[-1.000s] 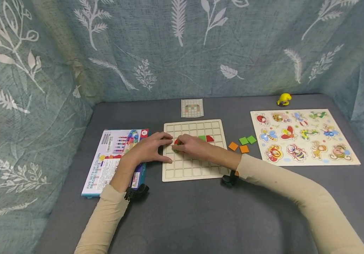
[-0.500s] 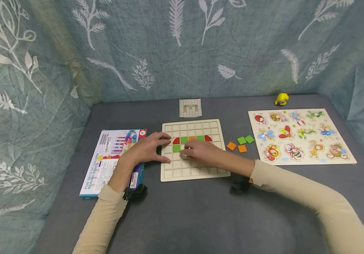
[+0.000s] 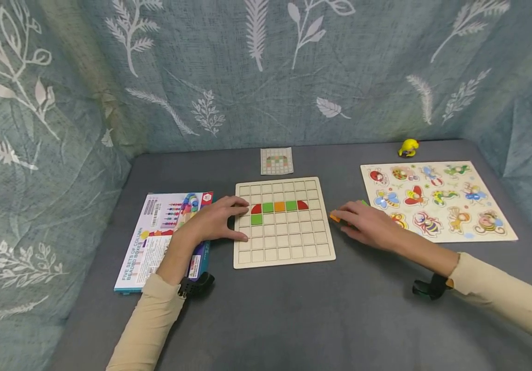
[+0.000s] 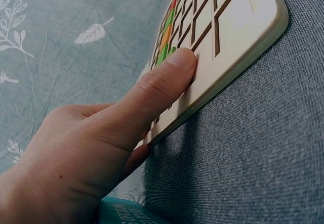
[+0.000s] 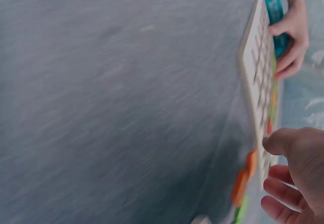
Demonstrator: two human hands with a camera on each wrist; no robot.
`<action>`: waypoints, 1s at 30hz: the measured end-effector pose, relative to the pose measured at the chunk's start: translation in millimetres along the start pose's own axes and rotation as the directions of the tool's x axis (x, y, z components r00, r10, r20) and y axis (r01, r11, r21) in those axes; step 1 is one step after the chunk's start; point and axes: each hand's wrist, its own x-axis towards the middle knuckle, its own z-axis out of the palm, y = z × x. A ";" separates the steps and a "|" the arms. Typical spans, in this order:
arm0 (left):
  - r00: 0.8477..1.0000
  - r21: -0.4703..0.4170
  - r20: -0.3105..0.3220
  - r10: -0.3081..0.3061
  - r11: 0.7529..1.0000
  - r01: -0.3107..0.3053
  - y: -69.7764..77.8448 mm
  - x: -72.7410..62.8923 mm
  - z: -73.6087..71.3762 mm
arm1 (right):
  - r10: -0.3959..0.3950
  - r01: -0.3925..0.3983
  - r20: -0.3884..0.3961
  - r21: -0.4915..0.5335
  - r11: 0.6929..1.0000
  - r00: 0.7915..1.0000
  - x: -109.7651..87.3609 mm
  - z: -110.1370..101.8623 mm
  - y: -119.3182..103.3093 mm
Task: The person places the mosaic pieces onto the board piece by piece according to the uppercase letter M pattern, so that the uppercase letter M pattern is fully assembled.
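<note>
A wooden grid board [image 3: 284, 252] lies on the table in the head view. One row holds a red quarter-round tile [image 3: 256, 208], green tiles [image 3: 268, 207], an orange tile [image 3: 279, 206] and a second red one; another green tile sits below the left end. My left hand [image 3: 215, 219] rests on the board's left edge, thumb and fingers spread, as the left wrist view confirms. Right of the board, my right hand [image 3: 370, 225] hovers over loose tiles with fingers loosely bent. Orange tiles [image 5: 239, 187] and a green tile [image 5: 241, 210] lie beside it, apart from the fingers in the blurred right wrist view.
A small pattern card [image 3: 277, 161] lies behind the board. To the left is a bead-set box [image 3: 136, 263], partly under the left forearm. An insect puzzle board [image 3: 479, 234] lies at the right, with a yellow toy bird [image 3: 408, 148] behind it.
My right hand has left the board and moved right to the loose tiles, uncovering the tile row and the green tile below it. The left hand stays on the board's edge.
</note>
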 end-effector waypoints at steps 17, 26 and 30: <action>1.000 0.013 0.008 0.007 1.000 -0.007 -0.7 -2.4 4.4 | 0.016 -0.018 0.057 0.033 0.999 0.998 -24.2 0.2 12.3; 1.000 -0.004 -0.008 0.006 1.000 -0.007 -0.8 -2.3 1.9 | 0.053 -0.062 0.167 0.052 0.997 0.985 -17.5 -9.3 12.1; 1.000 -0.014 0.003 0.010 1.000 -0.010 -1.2 0.1 3.6 | 0.051 -0.058 0.230 0.022 0.998 0.972 -15.7 -13.7 13.9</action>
